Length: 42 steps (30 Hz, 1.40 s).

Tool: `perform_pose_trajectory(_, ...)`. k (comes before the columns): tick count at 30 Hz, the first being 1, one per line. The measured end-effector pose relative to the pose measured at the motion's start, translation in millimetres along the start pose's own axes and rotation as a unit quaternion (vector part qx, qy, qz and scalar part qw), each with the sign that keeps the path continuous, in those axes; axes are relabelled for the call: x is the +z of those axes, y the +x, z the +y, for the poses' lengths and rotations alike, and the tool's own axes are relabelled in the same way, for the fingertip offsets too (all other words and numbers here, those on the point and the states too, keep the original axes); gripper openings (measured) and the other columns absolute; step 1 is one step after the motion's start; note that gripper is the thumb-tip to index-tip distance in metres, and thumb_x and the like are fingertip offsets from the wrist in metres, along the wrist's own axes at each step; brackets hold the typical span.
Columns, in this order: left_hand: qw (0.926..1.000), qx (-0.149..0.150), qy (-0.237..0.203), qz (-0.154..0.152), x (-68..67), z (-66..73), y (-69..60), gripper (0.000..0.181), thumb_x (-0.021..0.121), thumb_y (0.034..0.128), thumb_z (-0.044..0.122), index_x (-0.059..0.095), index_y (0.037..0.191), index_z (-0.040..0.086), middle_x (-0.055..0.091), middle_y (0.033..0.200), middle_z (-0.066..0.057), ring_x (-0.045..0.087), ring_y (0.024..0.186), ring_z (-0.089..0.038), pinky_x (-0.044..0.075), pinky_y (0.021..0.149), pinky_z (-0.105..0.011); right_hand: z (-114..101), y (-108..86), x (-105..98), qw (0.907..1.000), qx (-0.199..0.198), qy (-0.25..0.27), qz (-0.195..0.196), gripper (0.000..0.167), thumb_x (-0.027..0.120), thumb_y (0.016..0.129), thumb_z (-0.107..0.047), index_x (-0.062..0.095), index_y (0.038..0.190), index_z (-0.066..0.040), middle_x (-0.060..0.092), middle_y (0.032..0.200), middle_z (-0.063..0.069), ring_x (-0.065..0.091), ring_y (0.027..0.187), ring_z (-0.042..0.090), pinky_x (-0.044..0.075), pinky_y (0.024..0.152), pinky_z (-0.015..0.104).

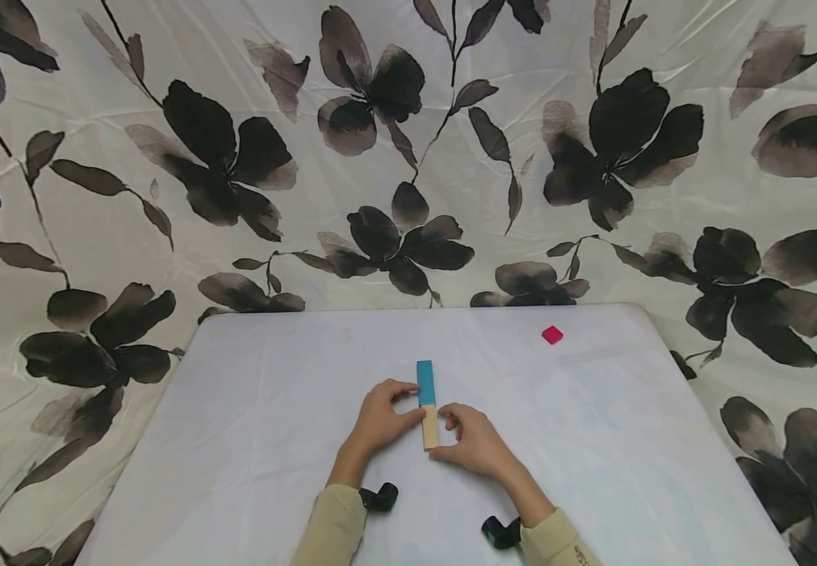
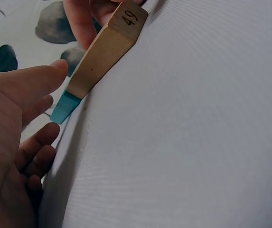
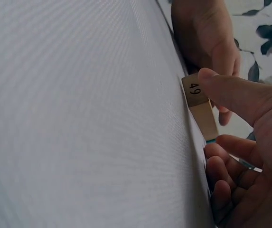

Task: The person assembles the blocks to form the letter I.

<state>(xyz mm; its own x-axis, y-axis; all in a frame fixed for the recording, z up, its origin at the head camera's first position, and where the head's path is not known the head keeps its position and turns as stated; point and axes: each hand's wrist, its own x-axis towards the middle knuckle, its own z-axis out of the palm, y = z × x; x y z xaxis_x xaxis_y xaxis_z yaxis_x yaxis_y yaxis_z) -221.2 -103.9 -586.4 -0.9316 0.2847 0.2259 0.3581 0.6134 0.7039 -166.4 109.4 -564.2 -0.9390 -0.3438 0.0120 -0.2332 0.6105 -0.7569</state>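
A blue block (image 1: 425, 377) and a plain wooden block (image 1: 431, 432) lie end to end in a line on the white-covered table. The wooden block's near end (image 2: 129, 20) bears the number 49. At the left of the line, my left hand (image 1: 380, 417) spreads thumb and forefinger: the forefinger lies by the blue block, the thumb by the join. My right hand (image 1: 479, 444) is on the other side, its thumb against the wooden block's numbered end and its forefinger beside the right edge near the join. Neither hand wraps round a block.
A small red diamond-shaped piece (image 1: 553, 335) lies toward the table's far right. The white table (image 1: 274, 377) ends at a flowered cloth (image 1: 380, 173) behind it. Black wrist-worn devices (image 1: 380, 498) sit on both wrists, below the hands.
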Motion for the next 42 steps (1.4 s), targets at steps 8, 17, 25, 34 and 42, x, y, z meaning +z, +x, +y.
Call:
perform_pose_trajectory(8, 0.9995, 0.005, 0.032, -0.004, 3.8, 2.2, -2.6, 0.044, 0.081, 0.0767, 0.042, 0.071, 0.115, 0.022, 0.06, 0.092, 0.008, 0.05, 0.081, -0.01, 0.042, 0.072, -0.031, 0, -1.1, 0, 1.0, -0.002, 0.002, 0.001, 0.059, 0.086, 0.074, -0.035, 0.06, 0.12, -0.008, 0.055, 0.09, -0.002, 0.048, 0.071, 0.012, 0.043, 0.061, 0.026)
perform_pose_trajectory(17, 0.9984, 0.008, 0.056, 0.006, 3.0, 3.5, 0.6, 0.043, 0.082, 0.0754, 0.041, 0.071, 0.114, 0.024, 0.056, 0.087, 0.008, 0.047, 0.077, -0.01, 0.038, 0.072, -0.034, -3, 7.5, -9, 0.9999, -0.001, 0.014, 0.003, 0.056, 0.084, 0.076, -0.033, 0.061, 0.121, -0.008, 0.057, 0.091, -0.001, 0.05, 0.066, 0.011, 0.045, 0.059, 0.027)
perform_pose_trajectory(25, 0.9978, -0.003, 0.065, -0.003, 3.6, 6.6, 1.2, 0.044, 0.081, 0.0762, 0.04, 0.071, 0.115, 0.024, 0.055, 0.086, 0.007, 0.047, 0.078, -0.011, 0.038, 0.072, -0.034, 4, 21.0, -27, 0.9985, 0.006, 0.009, 0.054, 0.041, 0.079, 0.083, -0.026, 0.065, 0.116, -0.008, 0.059, 0.086, -0.004, 0.052, 0.068, 0.012, 0.046, 0.059, 0.028)
perform_pose_trajectory(34, 0.9978, -0.012, 0.065, -0.006, 1.0, 6.9, 1.7, 0.043, 0.08, 0.0774, 0.04, 0.07, 0.116, 0.024, 0.057, 0.089, 0.008, 0.049, 0.082, -0.011, 0.039, 0.075, -0.035, 23, 48.4, -58, 0.9869, 0.018, 0.039, 0.155, 0.019, 0.074, 0.088, -0.017, 0.07, 0.104, -0.007, 0.059, 0.077, -0.002, 0.052, 0.065, 0.015, 0.044, 0.058, 0.026)
perform_pose_trajectory(42, 0.9979, -0.014, 0.063, -0.011, 2.6, 6.6, -3.3, 0.044, 0.08, 0.0774, 0.04, 0.07, 0.117, 0.023, 0.056, 0.088, 0.008, 0.048, 0.081, -0.011, 0.038, 0.074, -0.034, 49, 56.9, -84, 0.9779, 0.004, 0.019, 0.208, 0.025, 0.073, 0.088, -0.017, 0.068, 0.108, -0.003, 0.059, 0.074, 0.0, 0.051, 0.065, 0.018, 0.041, 0.059, 0.029)
